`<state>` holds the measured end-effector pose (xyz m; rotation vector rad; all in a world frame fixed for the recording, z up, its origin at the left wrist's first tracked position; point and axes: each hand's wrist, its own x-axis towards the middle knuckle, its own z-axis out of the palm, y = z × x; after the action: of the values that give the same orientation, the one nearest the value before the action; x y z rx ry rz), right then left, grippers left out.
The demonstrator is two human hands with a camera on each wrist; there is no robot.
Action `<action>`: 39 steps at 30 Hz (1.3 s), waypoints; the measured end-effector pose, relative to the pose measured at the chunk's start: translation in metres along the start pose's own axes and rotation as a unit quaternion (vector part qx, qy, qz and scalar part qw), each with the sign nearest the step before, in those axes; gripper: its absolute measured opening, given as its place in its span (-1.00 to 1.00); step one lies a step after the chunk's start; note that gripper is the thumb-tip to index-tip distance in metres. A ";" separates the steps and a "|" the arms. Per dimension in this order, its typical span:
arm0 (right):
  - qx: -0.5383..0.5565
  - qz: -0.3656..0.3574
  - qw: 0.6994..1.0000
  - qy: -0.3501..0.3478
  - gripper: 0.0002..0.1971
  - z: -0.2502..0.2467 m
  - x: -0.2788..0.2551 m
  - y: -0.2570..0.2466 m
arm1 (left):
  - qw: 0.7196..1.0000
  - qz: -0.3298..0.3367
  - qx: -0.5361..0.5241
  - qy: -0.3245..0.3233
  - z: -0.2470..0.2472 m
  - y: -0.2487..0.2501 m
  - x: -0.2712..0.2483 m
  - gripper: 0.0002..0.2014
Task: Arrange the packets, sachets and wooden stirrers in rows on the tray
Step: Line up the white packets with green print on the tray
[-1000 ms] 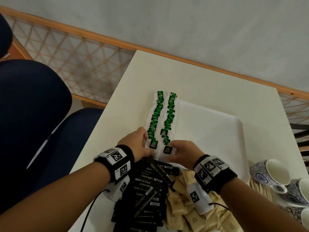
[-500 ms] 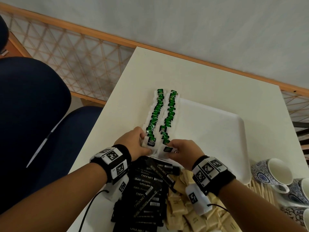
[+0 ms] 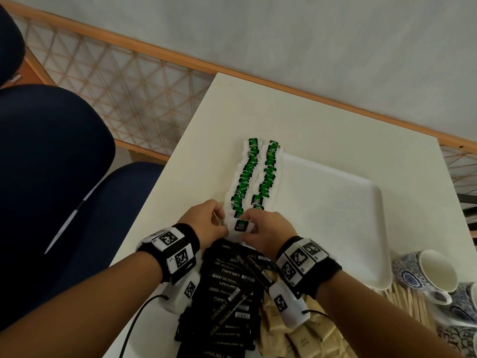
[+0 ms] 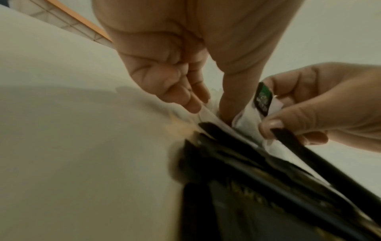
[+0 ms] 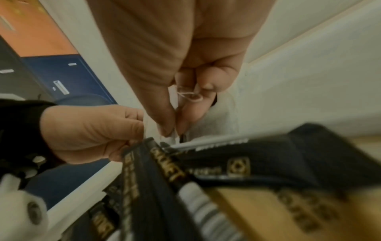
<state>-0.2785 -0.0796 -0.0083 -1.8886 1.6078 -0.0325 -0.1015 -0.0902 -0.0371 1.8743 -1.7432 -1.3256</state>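
Note:
Two rows of white tea bags with green tags, left row (image 3: 245,177) and right row (image 3: 268,174), run along the left side of the white tray (image 3: 335,215). At the near end of the left row both hands meet on one tea bag (image 3: 241,225) (image 4: 262,99). My left hand (image 3: 220,220) (image 4: 210,106) pinches its white left edge with curled fingers. My right hand (image 3: 249,224) (image 5: 177,125) pinches its right side between thumb and forefinger. Just below my hands lies a heap of black sachets (image 3: 232,285) (image 5: 268,154). Brown packets (image 3: 296,339) lie to its right, and wooden stirrers (image 3: 410,303) lie by the tray's near right corner.
Blue-patterned cups (image 3: 423,272) stand at the right edge beside the stirrers. A dark blue chair (image 3: 51,164) is close to the white table (image 3: 309,120) on the left. The tray's middle and right part is bare.
My right hand has left the near end of the right row and moved left. Both hands now hold one tea bag at the near end of the left row.

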 end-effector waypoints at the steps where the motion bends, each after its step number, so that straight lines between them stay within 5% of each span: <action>1: -0.008 0.006 1.000 0.002 -0.68 0.001 0.001 -0.001 | 1.000 0.003 -0.010 0.001 -0.001 -0.001 -0.001 -0.79; 10: -0.058 -0.006 0.998 0.037 -0.62 0.004 0.006 -0.006 | 0.999 0.015 0.017 -0.027 -0.003 0.001 0.001 -0.45; 20: -0.055 -0.018 0.998 0.018 -0.56 0.005 0.006 -0.005 | 0.999 0.001 0.035 -0.017 -0.004 0.004 0.000 -0.31; 24: 0.004 -0.021 0.999 0.031 -0.46 -0.001 0.002 0.000 | 1.000 -0.004 0.002 0.002 -0.005 0.007 0.000 -0.19; 27: 0.077 0.007 0.994 0.084 -0.57 -0.014 -0.006 0.018 | 0.999 0.010 -0.044 0.002 -0.006 0.008 0.002 -0.22; 32: 0.164 0.147 0.975 0.031 -0.67 -0.025 -0.006 0.054 | 0.984 -0.008 -0.173 -0.049 -0.010 0.014 0.002 -0.26; 39: 0.070 0.100 0.992 0.002 -0.78 -0.018 0.008 0.041 | 0.972 -0.004 -0.179 -0.150 -0.007 0.033 -0.003 -0.20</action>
<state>-0.3200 -0.0959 -0.0173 -1.6157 1.7433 -0.0609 -0.1172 -0.0978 -0.0086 1.5456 -1.4890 -1.8621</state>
